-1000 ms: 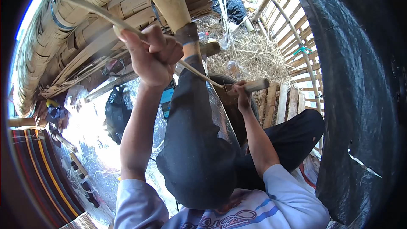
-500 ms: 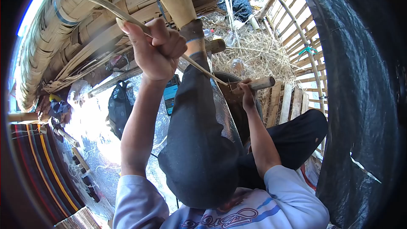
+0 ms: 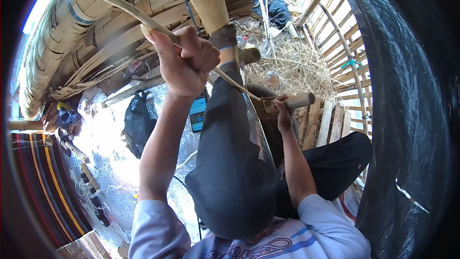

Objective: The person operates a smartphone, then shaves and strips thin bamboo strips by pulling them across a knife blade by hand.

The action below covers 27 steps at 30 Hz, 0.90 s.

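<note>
A long, thin bamboo strip (image 3: 117, 3) slants from the upper left down to the middle of the view. My left hand (image 3: 188, 62) is closed around it, thumb pointing to the upper left. At the strip's lower right end, my right hand (image 3: 281, 110) is closed on the wooden handle (image 3: 299, 100) of a tool. The dark blade (image 3: 265, 109) lies against or very near the strip's end; the exact contact is too small to tell. Under the strip my leg in black cloth (image 3: 225, 129) stretches forward.
A bamboo post (image 3: 203, 0) stands ahead beside a woven bamboo panel (image 3: 96, 33). Left on the shiny floor sheet lie a black bag (image 3: 138, 124) and a phone (image 3: 198, 115). Straw (image 3: 297, 69), wooden slats (image 3: 326, 122) and a black tarp (image 3: 407, 100) are at the right.
The view has shifted slightly, so most things appear a little further right. Both hands keep their grips, and the strip still runs between them.
</note>
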{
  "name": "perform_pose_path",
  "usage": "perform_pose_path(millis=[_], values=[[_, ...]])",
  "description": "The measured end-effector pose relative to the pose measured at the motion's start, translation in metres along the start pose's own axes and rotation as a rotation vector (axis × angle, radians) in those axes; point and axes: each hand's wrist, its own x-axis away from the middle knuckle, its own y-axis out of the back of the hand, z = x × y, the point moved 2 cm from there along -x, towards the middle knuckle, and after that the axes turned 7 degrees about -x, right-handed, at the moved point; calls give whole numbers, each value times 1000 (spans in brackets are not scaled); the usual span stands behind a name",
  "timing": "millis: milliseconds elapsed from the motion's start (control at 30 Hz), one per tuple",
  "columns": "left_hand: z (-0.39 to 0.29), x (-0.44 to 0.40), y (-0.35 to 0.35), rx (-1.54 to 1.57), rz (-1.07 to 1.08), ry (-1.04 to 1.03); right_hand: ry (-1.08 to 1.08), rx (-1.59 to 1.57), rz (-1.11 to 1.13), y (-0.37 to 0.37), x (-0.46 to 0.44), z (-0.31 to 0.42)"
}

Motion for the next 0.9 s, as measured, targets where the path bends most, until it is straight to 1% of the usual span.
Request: perform_pose_path(millis=[33,133,167,200,267,300,333,433,467,533,600,633,667,700,733,800,833,867,900], values=[[-1,0,1,6,5,-9,-2,-3,3,-4,-1,1],[-3,3,6,17,-21,-3,86,-175,84,-8,4,5],[-2,1,6,19,-37,-1,65,-68,-3,-3,4,-9],[-1,1,4,28,-33,-5,72,-61,-6,7,5,-16],[-2,0,2,-11,-47,6,-92,42,29,3,3,-14],[-1,0,1,9,-47,9,-36,144,-12,5,1,-8],[-1,3,0,6,-52,14,-43,143,-10,6,3,-9],[-2,4,-2,-20,-15,-20,-24,-49,10,2,1,-4],[-2,5,-1,-19,-19,-13,-31,-48,7,-2,2,2],[-3,6,0,-24,-27,-10,37,-194,47,-10,1,14],[-3,4,2,-20,-21,-17,85,-208,68,1,4,-10],[-2,4,1,-27,-30,-6,41,-23,96,15,6,-33],[-1,1,0,-39,-33,-1,3,159,126,14,4,-33],[-1,1,-2,-44,-46,4,-76,43,45,17,2,-32],[-1,1,-5,-45,-44,0,-73,41,47,15,0,-22],[0,2,-7,-40,-26,-11,-36,-79,-15,14,-3,-8],[1,3,-6,-9,19,-19,20,-136,3,11,-4,-3],[0,5,-5,-13,10,-8,7,-139,1,7,-2,-2],[-1,6,-5,-19,-3,-6,22,-221,41,4,-2,1]])
